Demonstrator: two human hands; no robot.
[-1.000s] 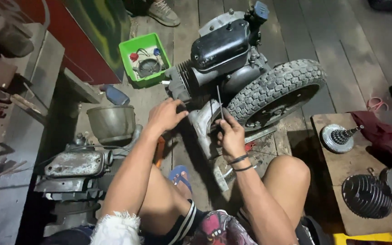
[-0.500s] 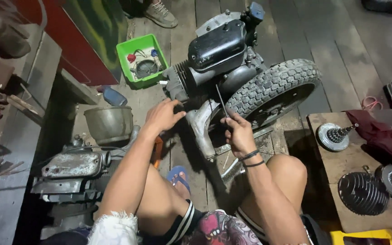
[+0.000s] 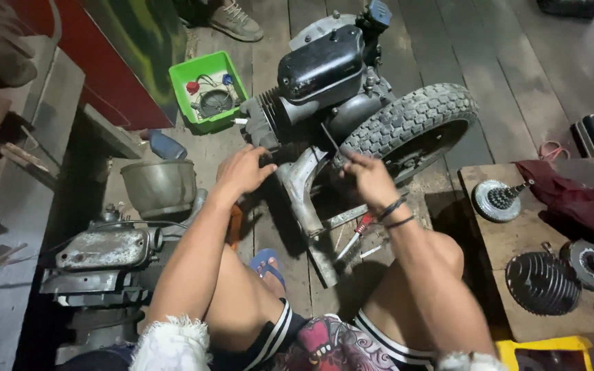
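A small engine (image 3: 324, 75) with a black cover and finned cylinder lies on the wooden floor, joined to a knobby tyre (image 3: 414, 124). My left hand (image 3: 242, 172) rests with fingers spread on the engine's lower edge beside a grey metal bracket (image 3: 300, 185). My right hand (image 3: 369, 180), wearing dark wrist bands, pinches a thin dark rod-like tool (image 3: 331, 143) that points up toward the engine next to the tyre.
A green tray (image 3: 204, 93) of small parts sits behind the engine. A metal bowl (image 3: 159, 187) and an old engine casing (image 3: 101, 257) lie left. A screwdriver (image 3: 353, 237) lies on the floor. The wooden bench (image 3: 537, 227) at right holds gears and a finned cylinder (image 3: 543, 283). Someone's shoe (image 3: 235, 20) is at the top.
My right hand has shifted slightly up and right with the thin tool. My left hand stays on the engine's lower edge. The view has tilted a little.
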